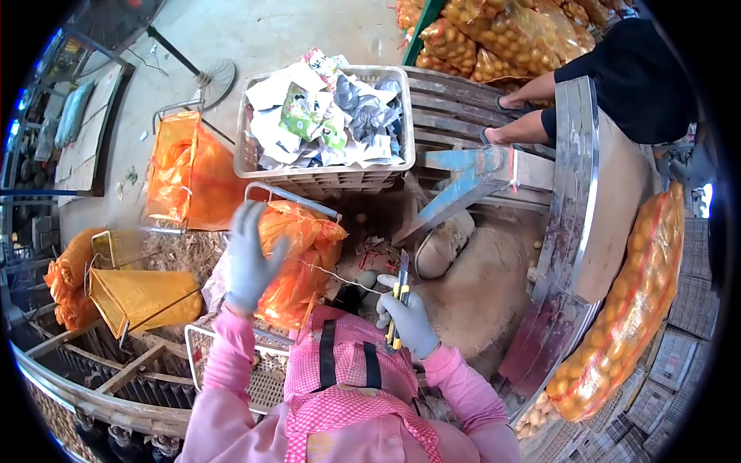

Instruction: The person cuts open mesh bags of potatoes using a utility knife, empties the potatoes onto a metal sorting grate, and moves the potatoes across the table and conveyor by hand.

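Note:
My right hand (409, 324), in a grey glove, is closed around a yellow-and-black utility knife (399, 292) whose blade points up and away from me. A thin pale string (340, 275) runs from the orange mesh bag (297, 251) to the fingers of this hand. My left hand (253, 258), gloved too, hovers by the left edge of that bag with its fingers stretched and apart. The bag hangs at a metal frame (293, 198) in front of my pink checked apron (351, 347). Its contents are hard to make out.
A plastic crate (324, 179) of crumpled paper stands ahead. More orange bags (193, 177) and a yellow bag (147, 301) are on the left. A long mesh sack of round produce (625, 309) lies right, beyond a wooden bench (575, 193). Another person's legs (532, 112) are upper right.

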`<move>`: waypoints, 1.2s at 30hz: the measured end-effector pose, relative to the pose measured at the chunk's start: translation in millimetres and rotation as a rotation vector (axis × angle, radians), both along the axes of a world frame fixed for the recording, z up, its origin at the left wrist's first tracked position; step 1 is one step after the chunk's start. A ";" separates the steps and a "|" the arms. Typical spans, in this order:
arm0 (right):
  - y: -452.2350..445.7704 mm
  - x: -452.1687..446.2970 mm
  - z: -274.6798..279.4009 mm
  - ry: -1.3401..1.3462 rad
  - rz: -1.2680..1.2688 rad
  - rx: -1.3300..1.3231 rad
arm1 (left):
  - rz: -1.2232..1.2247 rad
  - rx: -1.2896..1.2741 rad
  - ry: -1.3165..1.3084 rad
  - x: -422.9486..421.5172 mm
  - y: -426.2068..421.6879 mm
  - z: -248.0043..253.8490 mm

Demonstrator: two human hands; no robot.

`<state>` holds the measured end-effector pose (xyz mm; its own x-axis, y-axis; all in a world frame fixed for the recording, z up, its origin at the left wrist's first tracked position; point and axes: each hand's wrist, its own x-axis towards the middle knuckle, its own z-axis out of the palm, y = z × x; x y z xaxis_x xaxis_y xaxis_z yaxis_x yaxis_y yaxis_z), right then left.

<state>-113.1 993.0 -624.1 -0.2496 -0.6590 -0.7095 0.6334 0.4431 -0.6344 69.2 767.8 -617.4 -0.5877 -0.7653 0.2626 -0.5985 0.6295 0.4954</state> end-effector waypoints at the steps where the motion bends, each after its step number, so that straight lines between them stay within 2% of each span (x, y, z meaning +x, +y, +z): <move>1: -2.5 1.9 1.1 0.000 0.006 -0.006 | -0.148 0.053 0.065 -7.8 24.2 14.7; 2: -4.7 4.7 2.5 -0.002 0.057 -0.023 | -0.295 0.107 0.130 -16.0 48.0 25.7; 4: -7.9 9.2 3.3 0.001 0.117 -0.049 | -0.571 0.105 -0.021 -33.5 75.8 39.3; 5: -8.6 12.1 2.2 0.019 0.133 -0.070 | -0.605 0.330 -0.087 -33.5 83.6 33.0; 6: -9.8 13.4 2.7 0.039 0.146 -0.091 | -0.637 0.556 -0.151 -34.0 86.9 27.4; 7: -8.9 11.1 6.3 0.019 0.153 -0.051 | -0.540 0.850 -0.148 -31.9 87.3 23.0; 8: -7.4 9.3 7.7 0.024 0.150 -0.055 | -0.545 0.844 -0.146 -28.7 84.0 17.8; 11: 0.9 5.1 7.1 -0.011 0.093 -0.057 | -0.499 1.319 -0.174 -15.7 66.7 7.3; 12: 3.1 5.8 5.8 -0.007 0.089 -0.060 | -0.505 1.315 -0.173 -14.9 66.3 7.0; 14: 3.1 11.9 6.0 -0.061 0.064 -0.066 | -0.648 1.427 0.505 -14.1 68.3 1.4; 15: 1.3 18.2 7.5 -0.088 0.074 -0.052 | -0.483 1.548 0.605 -15.2 76.5 -5.1; 16: -2.6 24.9 9.8 -0.118 0.083 -0.059 | -0.491 1.546 0.596 -14.4 84.7 -10.5; 18: -7.1 31.7 5.2 -0.266 0.043 -0.121 | -0.195 1.890 1.154 -23.8 95.4 -4.9; 19: -8.3 31.2 4.5 -0.265 0.036 -0.126 | -0.233 2.089 1.467 -25.0 90.9 -23.5; 22: -9.2 30.1 6.3 -0.228 -0.054 -0.162 | -0.126 2.170 1.334 -12.8 77.4 -43.1; 23: -6.3 32.9 9.5 -0.210 -0.027 -0.143 | 0.267 1.807 1.011 -22.0 82.5 -12.2; 24: -1.7 37.6 12.7 -0.194 -0.005 -0.121 | 0.266 1.807 1.004 -20.2 83.6 -13.2; 26: 5.8 34.1 20.1 -0.126 -0.030 -0.096 | 0.031 0.959 0.508 -18.6 81.4 -19.8; 27: 12.4 26.2 26.8 -0.112 -0.148 -0.155 | -0.295 0.516 0.188 -4.4 61.8 -21.6; 28: 20.0 17.5 34.9 -0.099 -0.267 -0.213 | -0.105 0.649 0.308 8.4 52.6 -46.3; 30: 34.1 -5.3 58.3 0.061 -0.395 -0.279 | 0.119 0.667 0.372 29.8 36.3 -54.7; 33: 64.5 -17.7 59.0 0.187 -0.368 -0.231 | 0.123 0.658 0.313 24.7 35.9 -66.9; 34: 72.1 -20.0 61.0 0.192 -0.375 -0.226 | 0.011 0.430 0.047 23.4 39.0 -72.4; 36: 80.5 -23.8 68.2 0.179 -0.436 -0.269 | -0.164 0.372 -0.122 17.2 57.1 -96.6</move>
